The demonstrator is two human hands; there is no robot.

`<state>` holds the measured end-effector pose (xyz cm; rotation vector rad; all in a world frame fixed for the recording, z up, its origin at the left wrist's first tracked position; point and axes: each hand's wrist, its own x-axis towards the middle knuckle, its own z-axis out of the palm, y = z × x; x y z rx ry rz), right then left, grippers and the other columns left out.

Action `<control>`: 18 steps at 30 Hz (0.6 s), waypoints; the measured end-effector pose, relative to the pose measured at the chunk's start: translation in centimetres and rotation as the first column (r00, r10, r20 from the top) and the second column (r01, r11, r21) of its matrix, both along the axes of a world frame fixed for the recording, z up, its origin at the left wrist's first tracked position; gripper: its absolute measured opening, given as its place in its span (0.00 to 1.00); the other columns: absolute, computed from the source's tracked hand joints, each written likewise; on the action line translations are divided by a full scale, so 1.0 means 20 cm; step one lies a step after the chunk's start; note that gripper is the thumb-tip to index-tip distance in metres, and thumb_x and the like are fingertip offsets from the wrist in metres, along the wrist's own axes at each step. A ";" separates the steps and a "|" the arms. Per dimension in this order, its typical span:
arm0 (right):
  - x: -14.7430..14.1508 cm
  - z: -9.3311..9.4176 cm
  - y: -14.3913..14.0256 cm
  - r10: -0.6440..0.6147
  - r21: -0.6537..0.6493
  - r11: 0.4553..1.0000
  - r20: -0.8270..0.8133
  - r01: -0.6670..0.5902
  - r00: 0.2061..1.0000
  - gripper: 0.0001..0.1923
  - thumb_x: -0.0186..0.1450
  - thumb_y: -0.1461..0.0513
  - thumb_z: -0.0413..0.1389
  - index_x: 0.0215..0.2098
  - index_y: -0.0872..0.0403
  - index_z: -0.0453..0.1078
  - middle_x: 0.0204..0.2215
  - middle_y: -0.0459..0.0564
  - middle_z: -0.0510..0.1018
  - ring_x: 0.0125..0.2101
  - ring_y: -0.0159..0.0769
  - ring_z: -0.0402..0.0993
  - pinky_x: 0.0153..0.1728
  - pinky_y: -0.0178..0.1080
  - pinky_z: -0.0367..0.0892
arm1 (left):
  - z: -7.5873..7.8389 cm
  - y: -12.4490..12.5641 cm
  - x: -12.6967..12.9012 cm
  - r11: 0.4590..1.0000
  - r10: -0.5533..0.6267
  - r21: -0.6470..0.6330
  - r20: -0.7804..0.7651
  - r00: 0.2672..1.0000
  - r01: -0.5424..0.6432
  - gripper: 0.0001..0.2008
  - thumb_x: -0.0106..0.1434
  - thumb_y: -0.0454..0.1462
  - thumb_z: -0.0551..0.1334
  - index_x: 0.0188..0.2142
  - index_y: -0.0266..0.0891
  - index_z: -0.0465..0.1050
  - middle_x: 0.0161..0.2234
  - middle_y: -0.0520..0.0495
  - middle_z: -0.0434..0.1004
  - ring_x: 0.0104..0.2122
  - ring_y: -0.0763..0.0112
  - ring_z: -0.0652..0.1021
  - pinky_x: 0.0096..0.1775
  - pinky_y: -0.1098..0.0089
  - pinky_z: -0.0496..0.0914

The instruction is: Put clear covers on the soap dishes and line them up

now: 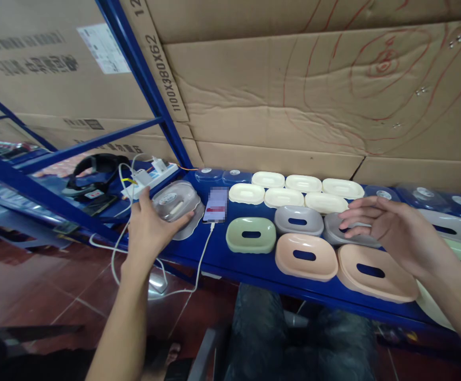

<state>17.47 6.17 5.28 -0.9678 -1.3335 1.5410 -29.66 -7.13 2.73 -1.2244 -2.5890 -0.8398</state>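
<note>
My left hand (151,222) grips a clear plastic lid (178,198) with a round sticker, thumb at its near side and fingers at its left. Beneath the lid lies another translucent piece (188,228); whether it is a lid too I cannot tell. Over a grey soap dish (335,233) hovers my right hand (393,227), fingers extended and slightly bent, holding nothing. Close to that hand stand a peach soap dish (393,258) and a second peach dish (305,241). A green soap dish (234,242) and another grey dish (284,228) are to their left.
Cream oval trays (268,180) stand in two rows at the back, with clear lids (424,196) beside them. A phone (215,203) on a white cable (202,259) lies between my hands. A power strip (155,180) and black headset (91,174) sit left, by the blue rack post (151,90).
</note>
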 end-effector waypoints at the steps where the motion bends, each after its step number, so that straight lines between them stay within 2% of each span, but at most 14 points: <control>1: 0.00 0.00 0.00 0.000 0.006 1.000 0.003 0.000 1.000 0.16 0.70 0.47 0.63 0.40 0.47 0.86 0.42 0.58 0.90 0.39 0.51 0.88 0.38 0.47 0.87 | 0.00 -0.01 0.00 1.000 -0.007 0.007 -0.002 1.000 0.007 0.62 0.62 0.59 0.77 0.81 0.34 0.49 0.67 0.23 0.70 0.69 0.20 0.72 0.65 0.35 0.70; 9: 0.05 -0.03 0.00 -0.049 0.019 0.999 0.040 0.048 0.998 0.17 0.69 0.44 0.66 0.40 0.48 0.84 0.41 0.57 0.89 0.42 0.51 0.88 0.38 0.46 0.85 | -0.05 0.00 0.00 1.000 0.016 0.001 -0.041 0.999 -0.016 0.56 0.62 0.58 0.75 0.79 0.35 0.55 0.68 0.25 0.71 0.68 0.24 0.75 0.64 0.37 0.73; 11: 0.06 -0.05 0.01 -0.057 0.094 0.994 0.096 0.048 0.994 0.17 0.71 0.44 0.64 0.42 0.47 0.83 0.42 0.56 0.89 0.43 0.51 0.88 0.40 0.48 0.85 | -0.05 0.00 0.02 0.999 0.032 0.015 -0.031 0.999 -0.032 0.55 0.63 0.59 0.74 0.79 0.37 0.56 0.68 0.26 0.71 0.67 0.23 0.75 0.64 0.35 0.72; 13: 0.08 -0.04 0.04 -0.150 0.295 0.953 0.280 0.063 0.948 0.17 0.71 0.44 0.62 0.44 0.46 0.81 0.42 0.53 0.89 0.42 0.52 0.88 0.45 0.53 0.84 | -0.04 0.00 0.05 0.998 0.051 0.027 -0.026 0.998 -0.050 0.55 0.63 0.59 0.74 0.79 0.38 0.55 0.70 0.26 0.70 0.68 0.21 0.75 0.64 0.34 0.72; 14: 0.08 -0.02 0.06 -0.241 0.422 0.905 0.416 0.048 0.877 0.17 0.71 0.44 0.62 0.47 0.45 0.80 0.42 0.53 0.89 0.41 0.52 0.87 0.47 0.55 0.83 | -0.03 0.00 0.06 0.998 0.057 0.026 -0.026 0.998 -0.056 0.55 0.63 0.59 0.74 0.79 0.38 0.54 0.70 0.26 0.69 0.68 0.21 0.74 0.64 0.33 0.72; 15: 0.09 0.01 0.09 -0.351 0.534 0.845 0.554 0.001 0.755 0.18 0.71 0.44 0.61 0.49 0.46 0.79 0.41 0.53 0.89 0.40 0.54 0.87 0.49 0.58 0.81 | -0.02 0.00 0.07 0.998 0.066 0.021 -0.024 0.998 -0.066 0.56 0.63 0.59 0.74 0.79 0.38 0.54 0.71 0.25 0.69 0.69 0.20 0.74 0.64 0.32 0.72; 17: 0.13 0.11 0.16 -0.538 0.641 0.753 0.731 -0.151 0.420 0.24 0.71 0.44 0.58 0.57 0.48 0.76 0.41 0.56 0.89 0.40 0.61 0.87 0.49 0.62 0.79 | -0.01 0.00 0.08 0.996 0.089 0.005 -0.016 0.996 -0.089 0.58 0.61 0.60 0.75 0.79 0.36 0.55 0.71 0.22 0.69 0.68 0.20 0.74 0.64 0.31 0.72; 18: 0.16 0.17 0.20 -0.582 0.638 0.740 0.766 -0.214 0.271 0.28 0.72 0.43 0.57 0.60 0.50 0.74 0.40 0.58 0.89 0.41 0.66 0.87 0.49 0.64 0.78 | -0.01 0.00 0.09 0.995 0.103 0.001 -0.014 0.995 -0.103 0.60 0.59 0.60 0.76 0.79 0.35 0.55 0.71 0.21 0.69 0.68 0.20 0.74 0.65 0.31 0.72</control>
